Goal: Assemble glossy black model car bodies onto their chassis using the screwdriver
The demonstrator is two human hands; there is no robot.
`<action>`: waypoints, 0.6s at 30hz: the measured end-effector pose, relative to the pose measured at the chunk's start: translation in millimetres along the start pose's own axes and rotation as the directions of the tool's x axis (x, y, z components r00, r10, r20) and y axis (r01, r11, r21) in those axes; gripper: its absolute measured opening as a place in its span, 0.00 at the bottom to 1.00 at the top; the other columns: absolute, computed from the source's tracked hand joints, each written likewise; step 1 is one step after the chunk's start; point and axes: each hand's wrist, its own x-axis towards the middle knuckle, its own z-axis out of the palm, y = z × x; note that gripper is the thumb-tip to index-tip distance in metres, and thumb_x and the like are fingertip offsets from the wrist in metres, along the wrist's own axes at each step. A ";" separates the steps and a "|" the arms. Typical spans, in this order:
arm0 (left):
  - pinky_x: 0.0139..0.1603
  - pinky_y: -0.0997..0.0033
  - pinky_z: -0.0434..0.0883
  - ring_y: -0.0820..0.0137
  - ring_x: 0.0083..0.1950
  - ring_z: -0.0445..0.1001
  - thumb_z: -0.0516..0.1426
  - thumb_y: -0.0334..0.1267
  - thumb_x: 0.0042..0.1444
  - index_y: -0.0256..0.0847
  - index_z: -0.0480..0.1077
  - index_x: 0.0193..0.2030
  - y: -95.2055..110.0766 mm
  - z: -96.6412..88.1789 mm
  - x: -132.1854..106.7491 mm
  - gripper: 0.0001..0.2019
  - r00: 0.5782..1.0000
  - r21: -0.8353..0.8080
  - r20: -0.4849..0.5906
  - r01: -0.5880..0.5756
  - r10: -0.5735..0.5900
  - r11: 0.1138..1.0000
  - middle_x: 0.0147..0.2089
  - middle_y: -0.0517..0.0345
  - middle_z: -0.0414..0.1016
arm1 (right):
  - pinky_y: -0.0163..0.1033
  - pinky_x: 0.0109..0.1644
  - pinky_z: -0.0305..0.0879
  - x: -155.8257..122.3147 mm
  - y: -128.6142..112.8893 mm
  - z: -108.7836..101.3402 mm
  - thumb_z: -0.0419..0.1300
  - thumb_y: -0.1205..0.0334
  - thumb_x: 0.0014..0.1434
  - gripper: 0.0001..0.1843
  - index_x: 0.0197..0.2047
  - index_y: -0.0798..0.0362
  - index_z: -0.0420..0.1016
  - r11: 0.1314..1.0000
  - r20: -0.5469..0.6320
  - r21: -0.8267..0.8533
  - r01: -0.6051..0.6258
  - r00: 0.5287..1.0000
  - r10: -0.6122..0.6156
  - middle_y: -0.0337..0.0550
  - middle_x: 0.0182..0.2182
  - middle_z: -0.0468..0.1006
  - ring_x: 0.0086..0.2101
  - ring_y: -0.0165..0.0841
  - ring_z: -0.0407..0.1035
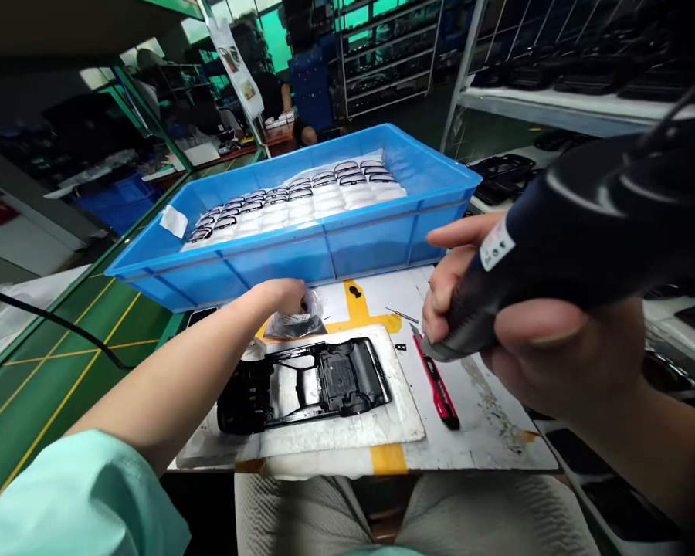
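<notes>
My right hand [533, 340] is wrapped around a black electric screwdriver [579, 224], held up over the right side of the bench, its narrow end pointing down-left. My left hand [289, 296] reaches to the mouth of a clear plastic bag [301, 316] that holds something dark; its fingertips are hidden there. Below that arm, a glossy black plastic car-body shell [347, 378] lies open side up on a white foam pad [402, 421]. The forearm covers part of the shell's left end. A red utility knife [437, 382] lies right of the pad.
Behind the bag stands a large blue bin [301, 259] with rows of dark-framed parts [301, 188] on white padding. A small black piece [401, 347] and a thin metal tool [402, 315] lie near the knife. Racks [550, 108] of black parts stand at right. Another person sits beyond the bin.
</notes>
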 end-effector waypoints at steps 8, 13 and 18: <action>0.47 0.60 0.78 0.65 0.46 0.78 0.59 0.44 0.68 0.37 0.74 0.51 4.6 8.8 -30.3 0.13 0.986 0.080 -0.151 -0.052 0.063 0.995 0.49 0.52 0.77 | 0.43 0.21 0.64 -10.3 -10.0 7.4 0.70 0.42 0.55 0.21 0.46 0.45 0.80 0.997 0.037 0.076 0.001 0.999 -0.004 0.43 0.34 0.77 0.25 0.34 0.68; 0.52 0.54 0.77 0.62 0.51 0.78 0.59 0.44 0.67 0.36 0.72 0.54 2.3 17.1 -38.3 0.15 0.947 0.124 -0.302 -0.072 0.107 0.990 0.53 0.50 0.76 | 0.40 0.20 0.63 -13.6 -13.8 11.0 0.69 0.42 0.56 0.22 0.48 0.45 0.79 0.997 0.065 0.074 0.011 0.998 -0.016 0.46 0.38 0.78 0.28 0.36 0.70; 0.55 0.51 0.76 0.61 0.54 0.76 0.59 0.43 0.67 0.37 0.72 0.55 8.5 14.4 -38.2 0.15 0.915 0.141 -0.390 -0.047 0.099 0.989 0.55 0.49 0.75 | 0.42 0.22 0.65 -15.6 -14.7 19.3 0.70 0.40 0.54 0.25 0.49 0.45 0.79 0.997 0.068 0.069 -0.022 0.998 0.017 0.44 0.34 0.76 0.27 0.36 0.69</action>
